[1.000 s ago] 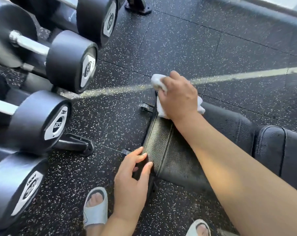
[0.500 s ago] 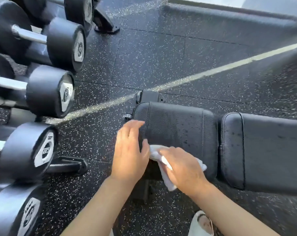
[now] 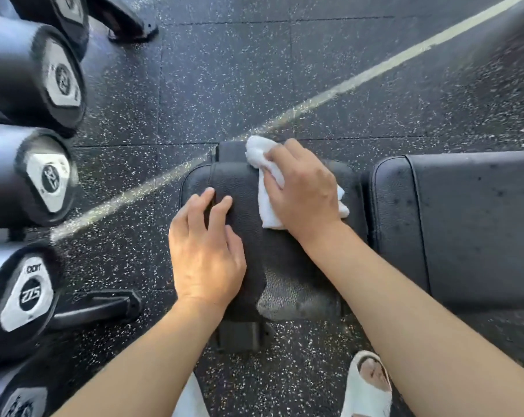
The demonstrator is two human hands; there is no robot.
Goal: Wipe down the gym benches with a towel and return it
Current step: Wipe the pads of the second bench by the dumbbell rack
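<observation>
A person bends over the short black padded seat cushion [image 3: 285,251] of a gym bench, which stands end to end with a longer black padded back cushion [image 3: 465,230] on a black rubber floor flecked with white [image 3: 239,85]. The small white cloth towel [image 3: 268,191] lies bunched on the far half of the seat cushion. It is pinned under the right hand [image 3: 303,191], whose fingers curl over the cloth and grip it against the pad; one bunched end sticks out past the fingertips, and a flatter flap shows beside the wrist. The left hand [image 3: 206,251] holds nothing and rests flat on the near left part of the same cushion, fingers spread and nearly straight.

The towel looks light, soft and limp. It should fold and slide readily, so a wadded grip with the palm pressing down, as here, suits wiping better than a pinch at a corner. The cushion's pebbled vinyl skin appears firm and slightly yielding; dark spots on both cushions may be damp. The bench itself looks heavy and stable under hand pressure.

At the left stands a rack of black round-headed dumbbells with pale end plates [image 3: 48,179]. One plate [image 3: 29,294] carries figures that read as "27.5" seen upside down; small lettering above them is too blurred to read, as are the other plates. A white open-toed slide sandal [image 3: 369,386] shows at the lower edge.
</observation>
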